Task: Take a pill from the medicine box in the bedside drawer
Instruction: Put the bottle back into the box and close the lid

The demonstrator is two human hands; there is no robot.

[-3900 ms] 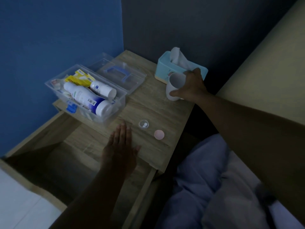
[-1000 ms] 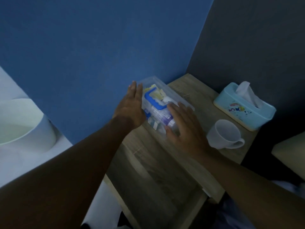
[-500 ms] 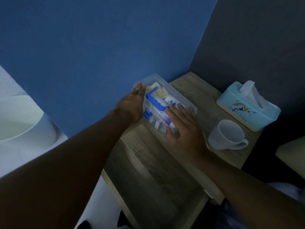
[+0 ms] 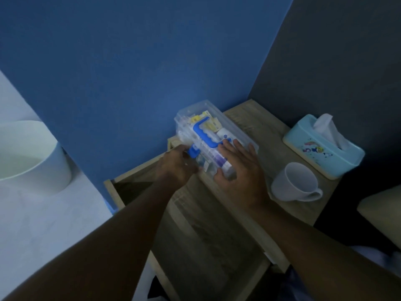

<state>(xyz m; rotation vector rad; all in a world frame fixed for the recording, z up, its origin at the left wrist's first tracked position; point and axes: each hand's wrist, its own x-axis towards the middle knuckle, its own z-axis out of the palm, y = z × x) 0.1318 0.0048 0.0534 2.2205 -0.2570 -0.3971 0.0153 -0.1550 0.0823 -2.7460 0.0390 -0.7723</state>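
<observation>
1. Under my right hand (image 4: 240,170) lies the box (image 4: 217,135), lid down, on the tabletop (image 4: 267,131) above the open drawer (image 4: 138,187); the palm is spread flat on its near end, gripping nothing.
2. At the box's left side, my left hand (image 4: 175,168) has its fingers curled on the blue latch (image 4: 193,151); I judge it is pinching the latch, though the blur leaves that unsure.
3. Box's long axis runs away from both hands, up and left toward the wall, handle (image 4: 205,133) along it.
4. Both hands are on the box; the left is the nearer to the latch, so fastening falls to it while the right steadies.
5. Drawer sits below and left of the left hand, so the box would go that way.
</observation>
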